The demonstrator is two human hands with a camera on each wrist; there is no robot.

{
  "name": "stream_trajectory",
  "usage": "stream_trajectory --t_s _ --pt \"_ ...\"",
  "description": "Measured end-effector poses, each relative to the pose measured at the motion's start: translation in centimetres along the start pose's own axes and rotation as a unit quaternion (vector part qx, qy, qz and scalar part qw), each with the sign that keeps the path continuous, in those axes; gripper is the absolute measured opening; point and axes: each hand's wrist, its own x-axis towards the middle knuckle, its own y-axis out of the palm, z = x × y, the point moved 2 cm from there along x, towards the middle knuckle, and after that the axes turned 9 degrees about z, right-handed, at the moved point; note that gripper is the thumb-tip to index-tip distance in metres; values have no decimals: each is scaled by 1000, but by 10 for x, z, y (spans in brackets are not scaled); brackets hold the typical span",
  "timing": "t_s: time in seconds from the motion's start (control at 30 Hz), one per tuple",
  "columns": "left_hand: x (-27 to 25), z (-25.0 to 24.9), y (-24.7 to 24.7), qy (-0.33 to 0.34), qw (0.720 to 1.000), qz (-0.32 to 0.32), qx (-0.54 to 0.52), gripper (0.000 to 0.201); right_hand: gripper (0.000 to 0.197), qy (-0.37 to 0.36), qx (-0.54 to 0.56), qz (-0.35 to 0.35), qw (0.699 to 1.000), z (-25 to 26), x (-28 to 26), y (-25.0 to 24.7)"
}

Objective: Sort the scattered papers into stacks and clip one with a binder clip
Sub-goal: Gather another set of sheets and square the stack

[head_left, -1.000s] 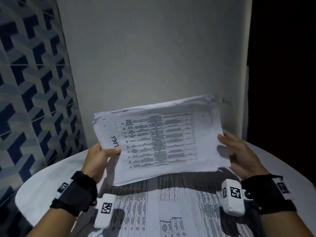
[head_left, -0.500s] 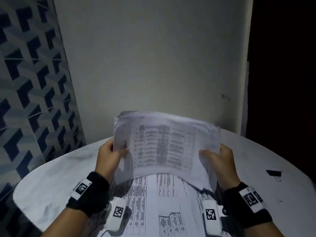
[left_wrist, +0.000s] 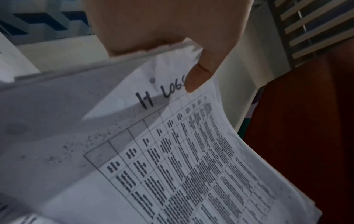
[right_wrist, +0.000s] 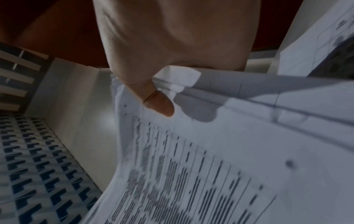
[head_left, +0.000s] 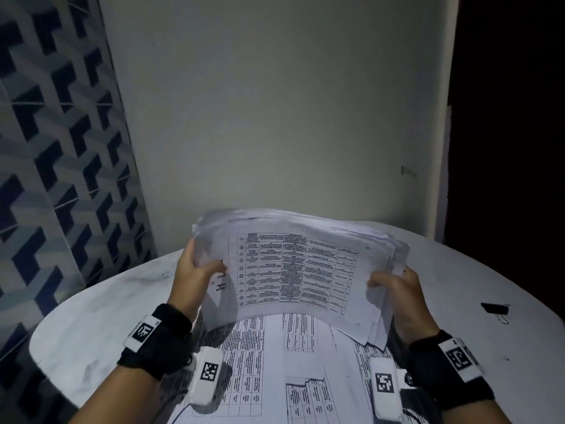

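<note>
Both hands are closed on one thick stack of papers (head_left: 293, 270), held up off the round table (head_left: 101, 316) and bowed toward me. My left hand (head_left: 195, 276) pinches the left edge, thumb (left_wrist: 199, 78) on the top sheet beside the handwritten "LOGS"; my right hand (head_left: 397, 289) pinches the right edge, thumb (right_wrist: 159, 104) on top. More printed sheets (head_left: 275, 362) lie flat on the table under the stack. The binder clip (head_left: 495, 310) sits on the table well to the right, untouched. Risk, as I judge it: the right-side edges are fanned and uneven, so loose lower sheets could slide out if either pinch slackens, and clipping now would catch only some pages; the stack wants squaring against the table first. Versus one second ago: the stack was higher and spread wider, with the right hand open near its edge; now it is lower, more bent, and gripped on both sides, and the clip has come into view.
</note>
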Motion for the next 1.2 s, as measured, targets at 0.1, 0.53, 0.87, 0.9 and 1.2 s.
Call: stream_trajectory --t_s 0.1,0.53,0.87,0.9,1.2 --pt "-3 2 1 -4 1000 -4 11 29 37 -57 2 -57 997 -1 1 2" --pt "-4 0 11 24 1000 -4 -16 38 34 -58 23 2 998 0 -7 21" --pt "-8 -10 13 43 996 -51 62 51 34 -89 -51 -7 995 5 -14 27" --pt "-10 -15 11 70 991 -60 95 68 35 -87 -47 -6 995 4 -15 26" --pt "-7 -49 20 158 838 -23 522 96 38 -98 -54 7 994 -1 -16 19"
